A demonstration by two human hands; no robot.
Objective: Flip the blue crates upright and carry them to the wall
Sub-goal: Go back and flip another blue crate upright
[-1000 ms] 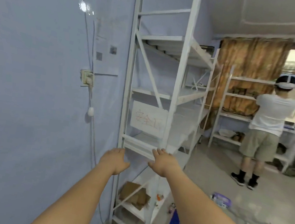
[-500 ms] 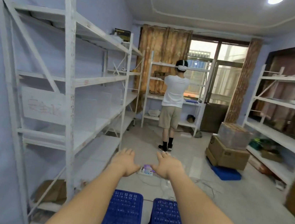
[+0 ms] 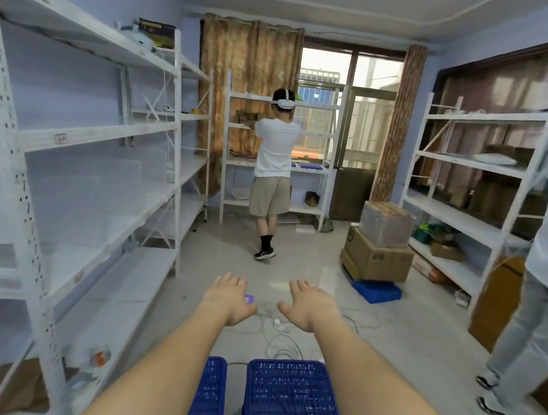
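Both blue crates are partly covered by the forearms and cut off by the bottom edge of the view. Left crate (image 3: pixel 207 402): only a narrow strip shows between the arms. Right crate (image 3: pixel 293 406): most of its perforated grid face shows, facing up. They stand side by side on the floor (image 3: pixel 310 263) with a narrow gap between them, well apart from the walls. Whether an open side lies beneath cannot be told.

Count: 2 blue crates near the bottom edge; 1 low blue platform (image 3: pixel 377 290) under the stacked boxes; 2 stacked boxes, a cardboard box (image 3: pixel 378 259) below and a wrapped carton (image 3: pixel 387 224) on top.

Left hand (image 3: pixel 229 296) and right hand (image 3: pixel 312 305) are stretched forward above the floor, palms down, fingers straight and spread, grasping nothing and touching nothing. A small purple item behind the left hand is mostly hidden.

Pale tiled floor with white cables (image 3: pixel 279 339) lying loose beyond the crates. White metal shelving (image 3: pixel 77 141) runs along the left wall, more along the right and far walls. One person in a white shirt (image 3: pixel 272 172) stands at the far shelf, back turned; a second person (image 3: pixel 547 275) is cut off by the right edge. Patterned curtains (image 3: pixel 245 93) flank a window and door.
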